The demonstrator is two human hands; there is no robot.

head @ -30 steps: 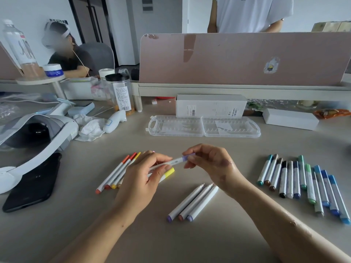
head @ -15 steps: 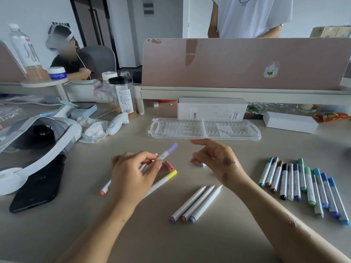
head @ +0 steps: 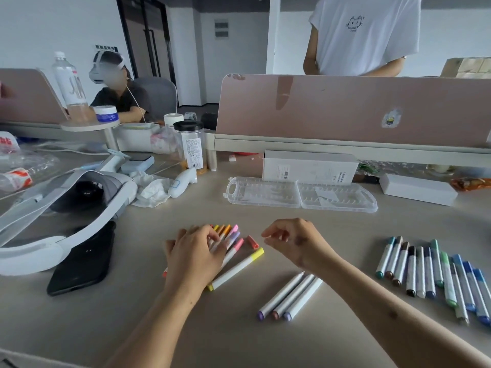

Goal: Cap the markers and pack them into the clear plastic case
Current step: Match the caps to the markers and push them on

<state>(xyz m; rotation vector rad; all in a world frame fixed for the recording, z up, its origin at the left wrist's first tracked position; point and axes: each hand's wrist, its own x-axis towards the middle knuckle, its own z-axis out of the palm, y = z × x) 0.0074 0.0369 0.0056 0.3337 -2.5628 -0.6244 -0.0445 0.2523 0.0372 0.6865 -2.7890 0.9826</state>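
Note:
My left hand (head: 195,254) lies on a row of warm-coloured capped markers (head: 229,234), its fingers over the purple-capped one (head: 234,237). A yellow-capped marker (head: 236,269) lies just right of that hand, and a loose red cap (head: 253,242) sits beside it. My right hand (head: 295,241) hovers above the table with loosely curled fingers, holding nothing. Three uncapped markers (head: 289,297) lie below it. A row of several green, brown and blue capped markers (head: 435,274) lies at the right. The clear plastic case (head: 301,193) lies open further back.
A white box (head: 309,167) stands behind the case, another white box (head: 418,188) at the right. A black phone (head: 82,261), a white headset (head: 53,208), tissue, a jar (head: 190,147) and bottles crowd the left. A pink divider (head: 353,110) closes the back.
My left hand has carried the purple-capped marker down and laid it in the warm-coloured row. My right hand has let go and drawn back to the right.

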